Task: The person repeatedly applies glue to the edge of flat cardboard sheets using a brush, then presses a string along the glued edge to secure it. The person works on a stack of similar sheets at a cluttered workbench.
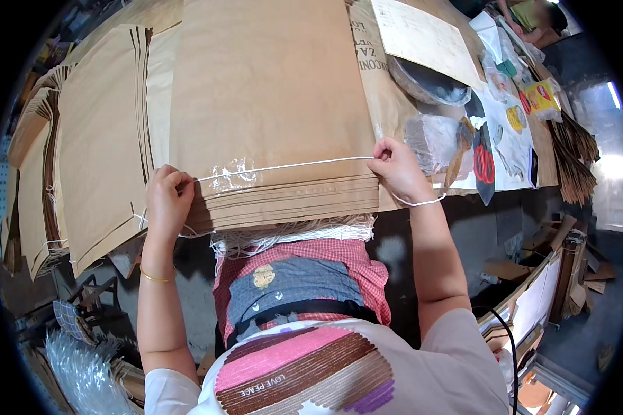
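Across the paper stack [270, 90], a white string [284, 168] stretches taut. The left hand [166, 197] and right hand [399, 169], held well apart, reach forward, each pinching it.

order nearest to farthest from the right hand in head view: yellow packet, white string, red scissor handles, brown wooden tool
1. White string, pinched in the right hand.
2. Brown wooden tool, to the hand's right.
3. Red scissor handles, right of the tool.
4. Yellow packet, up and right.
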`<state>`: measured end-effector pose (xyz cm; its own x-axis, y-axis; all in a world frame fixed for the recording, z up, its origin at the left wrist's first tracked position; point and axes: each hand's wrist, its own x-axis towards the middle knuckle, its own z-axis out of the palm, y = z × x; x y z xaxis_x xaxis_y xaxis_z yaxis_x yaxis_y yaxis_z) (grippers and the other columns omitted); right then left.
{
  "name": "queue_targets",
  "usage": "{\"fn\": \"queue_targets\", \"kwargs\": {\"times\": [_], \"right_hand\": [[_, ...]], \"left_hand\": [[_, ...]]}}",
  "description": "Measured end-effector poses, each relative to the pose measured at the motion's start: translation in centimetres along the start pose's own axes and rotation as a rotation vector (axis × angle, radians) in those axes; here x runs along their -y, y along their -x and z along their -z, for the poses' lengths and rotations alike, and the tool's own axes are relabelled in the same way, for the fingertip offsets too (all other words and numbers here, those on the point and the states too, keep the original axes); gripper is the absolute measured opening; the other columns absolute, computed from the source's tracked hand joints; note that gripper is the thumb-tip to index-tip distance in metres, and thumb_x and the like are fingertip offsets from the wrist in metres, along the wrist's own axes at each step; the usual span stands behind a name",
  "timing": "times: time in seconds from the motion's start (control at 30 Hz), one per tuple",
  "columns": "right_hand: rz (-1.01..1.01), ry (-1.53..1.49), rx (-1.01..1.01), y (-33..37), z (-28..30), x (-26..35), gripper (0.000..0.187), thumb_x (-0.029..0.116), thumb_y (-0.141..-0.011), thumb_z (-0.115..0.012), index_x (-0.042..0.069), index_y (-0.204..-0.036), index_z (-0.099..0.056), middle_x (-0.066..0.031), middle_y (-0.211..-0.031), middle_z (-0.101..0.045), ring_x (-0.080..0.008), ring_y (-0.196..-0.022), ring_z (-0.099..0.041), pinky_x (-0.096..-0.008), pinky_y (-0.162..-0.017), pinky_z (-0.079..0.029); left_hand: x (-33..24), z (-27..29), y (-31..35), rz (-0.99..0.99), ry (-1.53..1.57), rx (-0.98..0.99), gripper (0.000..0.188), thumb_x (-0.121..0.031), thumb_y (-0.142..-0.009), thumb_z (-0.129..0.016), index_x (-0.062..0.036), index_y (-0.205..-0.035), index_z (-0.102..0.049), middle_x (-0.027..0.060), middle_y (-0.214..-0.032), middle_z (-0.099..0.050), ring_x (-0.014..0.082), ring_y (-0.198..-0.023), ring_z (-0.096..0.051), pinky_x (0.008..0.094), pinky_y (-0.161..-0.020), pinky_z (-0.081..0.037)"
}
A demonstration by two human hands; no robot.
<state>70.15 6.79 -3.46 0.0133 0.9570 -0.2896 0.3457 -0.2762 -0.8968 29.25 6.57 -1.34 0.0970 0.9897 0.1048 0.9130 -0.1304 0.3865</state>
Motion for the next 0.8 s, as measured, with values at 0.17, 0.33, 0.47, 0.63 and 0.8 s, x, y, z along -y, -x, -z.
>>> {"fn": "queue_targets", "kwargs": {"times": [0.17,0.33,0.47,0.63,0.8], "right_hand": [[-0.048,-0.385,0.154,0.2,0.3,0.1,0.02,-0.001,-0.072,-0.068,0.007,-0.075,-0.05,0.0036,-0.063,-0.045,-0.0063,-0.058,-0.046,-0.022,-0.047,-0.034],[0.352,0.212,-0.278,0.7,-2.3,0.2,0.025,0.001,-0.066,-0.072,0.005,-0.079,-0.051,0.0012,-0.065,-0.048,-0.0157,-0.064,-0.053,-0.0266,-0.059,-0.044],[0.794,0.535,-0.496,1.8,-4.2,2.3,0.016,0.003,-0.07,-0.071,0.002,-0.081,-0.06,-0.0061,-0.08,-0.062,-0.0248,-0.078,-0.062,-0.0336,-0.073,-0.051],[0.71,0.401,-0.04,0.3,-2.5,1.6,0.009,0.0,-0.076,-0.067,0.002,-0.085,-0.067,-0.008,-0.084,-0.065,-0.0221,-0.078,-0.062,-0.0318,-0.069,-0.05],[0.038,-0.122,-0.004,-1.2,-2.9,1.9,0.005,0.005,-0.08,-0.067,0.0,-0.082,-0.066,-0.0067,-0.077,-0.064,-0.0154,-0.069,-0.058,-0.0267,-0.063,-0.046]], "left_hand": [[-1.9,-0.1,0.5,-0.205,-0.219,-0.294,0.027,0.003,-0.072,-0.061,-0.0041,-0.098,-0.061,0.0131,-0.1,-0.057,0.0293,-0.091,-0.057,0.039,-0.08,-0.046],[-0.7,-0.7,1.7,-0.176,0.262,-0.045,0.037,0.009,-0.073,-0.055,-0.0048,-0.107,-0.06,0.0137,-0.105,-0.057,0.0302,-0.095,-0.056,0.0386,-0.084,-0.045],[-0.6,0.0,1.6,-0.369,0.164,0.095,0.039,0.011,-0.075,-0.05,-0.0018,-0.111,-0.06,0.0127,-0.108,-0.057,0.0297,-0.101,-0.053,0.0364,-0.087,-0.045],[-0.8,2.8,0.3,-0.382,0.248,0.215,0.048,-0.02,-0.064,-0.076,0.0022,-0.105,-0.064,0.0131,-0.106,-0.058,0.0287,-0.101,-0.053,0.0353,-0.088,-0.045],[0.1,2.4,-1.3,-0.104,0.266,0.205,0.027,-0.014,-0.073,-0.072,0.0028,-0.092,-0.065,0.0126,-0.088,-0.06,0.0278,-0.085,-0.058,0.0339,-0.075,-0.047]]}}
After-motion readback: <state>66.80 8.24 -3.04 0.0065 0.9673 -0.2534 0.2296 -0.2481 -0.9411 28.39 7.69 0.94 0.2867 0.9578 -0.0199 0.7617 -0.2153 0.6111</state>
